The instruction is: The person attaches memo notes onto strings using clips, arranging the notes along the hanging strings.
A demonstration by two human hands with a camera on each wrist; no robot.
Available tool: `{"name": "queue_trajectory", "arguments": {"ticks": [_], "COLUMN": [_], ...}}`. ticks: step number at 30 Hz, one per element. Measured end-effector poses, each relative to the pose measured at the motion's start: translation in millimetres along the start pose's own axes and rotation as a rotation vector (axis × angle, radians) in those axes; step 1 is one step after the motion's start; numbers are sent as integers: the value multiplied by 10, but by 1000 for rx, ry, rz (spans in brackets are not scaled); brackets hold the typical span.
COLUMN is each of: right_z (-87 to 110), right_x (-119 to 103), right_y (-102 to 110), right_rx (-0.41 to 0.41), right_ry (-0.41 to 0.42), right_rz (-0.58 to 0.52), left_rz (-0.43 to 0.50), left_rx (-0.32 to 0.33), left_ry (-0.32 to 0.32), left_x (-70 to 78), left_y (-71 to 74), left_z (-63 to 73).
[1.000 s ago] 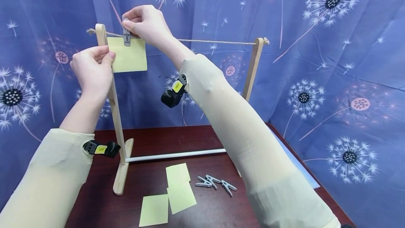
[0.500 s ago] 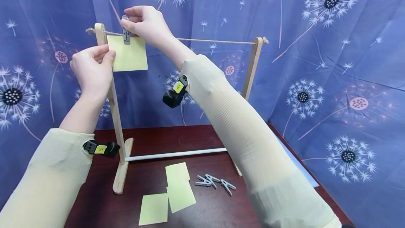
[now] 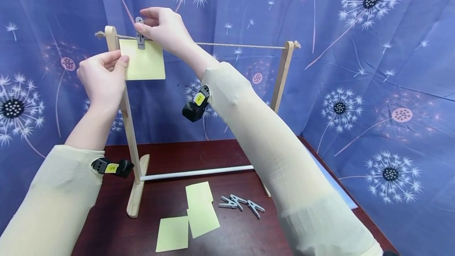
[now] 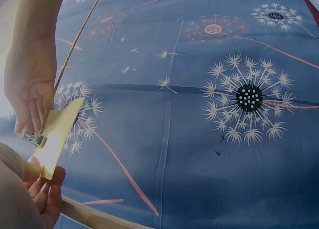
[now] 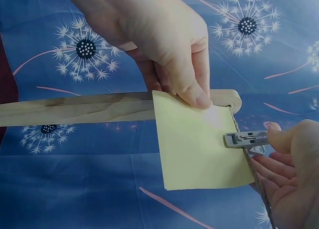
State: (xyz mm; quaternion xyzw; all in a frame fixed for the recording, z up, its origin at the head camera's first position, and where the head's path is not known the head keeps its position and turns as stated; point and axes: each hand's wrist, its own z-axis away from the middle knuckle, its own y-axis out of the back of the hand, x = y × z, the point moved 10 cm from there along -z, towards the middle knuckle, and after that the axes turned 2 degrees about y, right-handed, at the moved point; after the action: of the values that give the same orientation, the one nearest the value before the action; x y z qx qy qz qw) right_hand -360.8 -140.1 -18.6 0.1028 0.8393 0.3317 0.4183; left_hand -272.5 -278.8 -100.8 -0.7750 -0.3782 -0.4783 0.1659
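Observation:
A pale yellow paper sheet [image 3: 145, 64] hangs at the left end of the cord [image 3: 241, 45], beside the wooden post. My left hand [image 3: 103, 76] pinches its left edge between thumb and fingers. A grey clothespin [image 3: 140, 42] sits over the cord and the sheet's top edge. At its handle end is my right hand [image 3: 165, 27], thumb on the clothespin and fingers behind. In the right wrist view the clothespin [image 5: 240, 139] reaches onto the sheet [image 5: 199, 149], and the thumb touches its handle. The left wrist view shows the sheet [image 4: 57, 136] edge-on between both hands.
The wooden stand has a left post [image 3: 129, 129], a right post [image 3: 282, 76] and a white lower bar [image 3: 199, 173]. On the dark table [image 3: 117, 232] lie several yellow sheets [image 3: 173, 234] and several clothespins [image 3: 255, 208]. A blue patterned curtain [image 3: 227, 110] hangs behind.
The sheet and clothespin have shifted slightly up in the head view. More of the clothespin's top end shows above my right thumb. My left hand keeps its pinch on the sheet.

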Motion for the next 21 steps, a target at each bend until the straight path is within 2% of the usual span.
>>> {"name": "queue_trajectory", "arguments": {"ticks": [5,11,16,21], "right_z": [23,137,299,537], "right_x": [1,-41,-67,-11], "right_y": [58,243,382,513], "right_rx": [43,184,286,349], "right_ry": [31,141,238,320], "right_rz": [-4,-91,-168,-280], "left_rz": [-1,24,76,121], "left_rx": [-12,-16,-30,-35], "left_ry": [16,25,31,21], "left_x": [-31,-96,-158,-223], "left_y": [-5,16,13,-15], "left_z": [-4,28,106,230]}}
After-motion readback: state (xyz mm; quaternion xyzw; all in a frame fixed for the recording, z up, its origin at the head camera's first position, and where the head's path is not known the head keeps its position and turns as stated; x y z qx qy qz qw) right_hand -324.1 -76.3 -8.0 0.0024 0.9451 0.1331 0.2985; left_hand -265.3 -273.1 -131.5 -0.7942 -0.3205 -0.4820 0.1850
